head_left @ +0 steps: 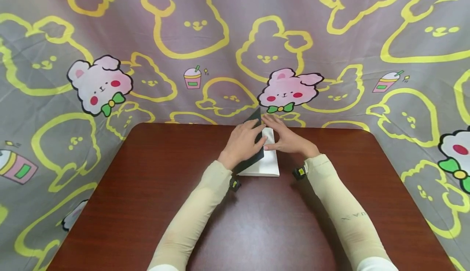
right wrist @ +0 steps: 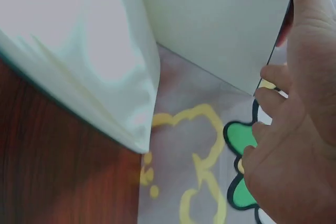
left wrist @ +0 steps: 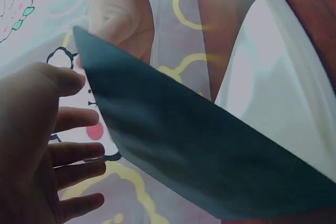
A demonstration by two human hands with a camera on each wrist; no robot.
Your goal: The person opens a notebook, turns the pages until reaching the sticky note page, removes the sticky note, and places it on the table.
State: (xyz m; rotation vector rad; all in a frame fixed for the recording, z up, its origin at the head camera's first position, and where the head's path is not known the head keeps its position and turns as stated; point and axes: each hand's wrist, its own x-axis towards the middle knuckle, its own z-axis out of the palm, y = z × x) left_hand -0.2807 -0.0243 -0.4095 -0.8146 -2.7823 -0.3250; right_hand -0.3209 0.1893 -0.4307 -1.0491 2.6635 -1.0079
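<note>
A notebook with a dark cover (head_left: 253, 156) and white pages (head_left: 269, 156) lies on the table, its cover raised and tilted. In the left wrist view the dark cover (left wrist: 184, 135) stands apart from the page block (left wrist: 273, 77). My left hand (head_left: 244, 142) is at the cover's outer side, fingers extended and thumb close to its free edge. My right hand (head_left: 290, 140) is beside that edge, over the pages, fingers loosely bent. In the right wrist view the right hand's fingertips (right wrist: 270, 100) are near the edge of the cover's pale inner side (right wrist: 220, 19); contact is unclear.
The brown table (head_left: 147, 189) surrounds the notebook. A patterned curtain (head_left: 220, 38) hangs close behind the table's far edge and at both sides. Small black wrist devices are on both sleeves.
</note>
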